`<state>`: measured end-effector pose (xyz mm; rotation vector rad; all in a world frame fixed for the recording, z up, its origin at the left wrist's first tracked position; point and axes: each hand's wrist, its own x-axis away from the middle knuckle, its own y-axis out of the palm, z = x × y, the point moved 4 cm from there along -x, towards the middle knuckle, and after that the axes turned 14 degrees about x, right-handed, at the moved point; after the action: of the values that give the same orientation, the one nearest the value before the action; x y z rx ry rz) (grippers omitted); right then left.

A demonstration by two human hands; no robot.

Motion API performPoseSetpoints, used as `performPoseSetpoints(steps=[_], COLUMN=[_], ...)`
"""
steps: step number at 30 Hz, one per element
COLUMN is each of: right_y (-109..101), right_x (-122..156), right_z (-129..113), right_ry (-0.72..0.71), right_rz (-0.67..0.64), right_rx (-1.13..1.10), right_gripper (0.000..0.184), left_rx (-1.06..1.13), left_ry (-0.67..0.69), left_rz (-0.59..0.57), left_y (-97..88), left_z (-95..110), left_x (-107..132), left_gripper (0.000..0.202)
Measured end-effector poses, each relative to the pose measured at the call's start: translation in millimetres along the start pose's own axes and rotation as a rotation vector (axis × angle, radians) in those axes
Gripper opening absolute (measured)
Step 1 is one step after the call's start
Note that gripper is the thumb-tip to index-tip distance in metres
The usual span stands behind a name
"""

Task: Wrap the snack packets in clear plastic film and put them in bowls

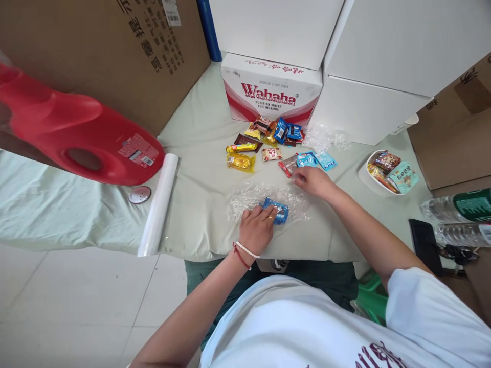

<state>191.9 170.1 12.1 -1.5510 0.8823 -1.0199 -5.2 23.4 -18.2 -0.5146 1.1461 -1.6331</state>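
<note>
Near the table's front edge, my left hand (pixel 257 227) rests with bent fingers on a blue snack packet (pixel 281 211), holding it against a crumpled sheet of clear plastic film (pixel 241 199). Its thumb is hidden. My right hand (pixel 312 181) reaches farther in, fingers curled at the edge of a red-and-brown snack packet (pixel 288 164); the fingertips are partly blurred. Beside that packet lie light-blue snack packets (pixel 307 159). Behind them is a pile of mixed snacks (pixel 268 130), with a yellow-wrapped snack (pixel 241 161) and a small cream packet (pixel 271 154) in front.
A Wahaha carton (pixel 272 92) and white boxes (pixel 383 46) line the back. At left are a red jug (pixel 88 133), a film roll (pixel 158 207) and a round lid (pixel 139 194). On the right stand a white snack tub (pixel 366 179), plastic bottles (pixel 445 209) and a black phone (pixel 425 245).
</note>
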Motion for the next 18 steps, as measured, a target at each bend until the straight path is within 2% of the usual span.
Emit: performPoseSetpoints(steps=[2,4,6,8,10,13,16,18], right_y=[3,10,15,13,5,0,16,31], right_x=[-20,-35,-42,-39,-26,11,52,69], right_z=[-26,-48,-58,-61,-61,-70,-88,-95], right_ry=[-0.138,-0.184,-0.176,-0.175,-0.204,-0.307,-0.413,-0.415], right_rz=[-0.015,-0.085,-0.173,-0.188,-0.087,0.089,0.082,0.064], right_rx=[0.032,0.044,0.001,-0.079,-0.144,-0.162,-0.078,-0.043], right_gripper=[0.038,0.049,0.037,0.021,0.018,0.020,0.023,0.027], left_rx=[0.004,0.008,0.015,0.026,0.037,0.057,0.106,0.206], left_ry=[-0.020,-0.038,-0.048,-0.056,-0.070,-0.096,-0.122,-0.123], left_rz=[-0.007,-0.012,-0.020,-0.030,-0.035,-0.039,-0.068,-0.091], left_y=[-0.6,-0.8,-0.7,-0.3,-0.1,0.7,3.4,5.2], left_z=[2,3,5,5,5,4,0,-8], left_x=[0,1,1,2,3,2,1,1], left_gripper=[0.037,0.037,0.038,0.039,0.041,0.043,0.039,0.038])
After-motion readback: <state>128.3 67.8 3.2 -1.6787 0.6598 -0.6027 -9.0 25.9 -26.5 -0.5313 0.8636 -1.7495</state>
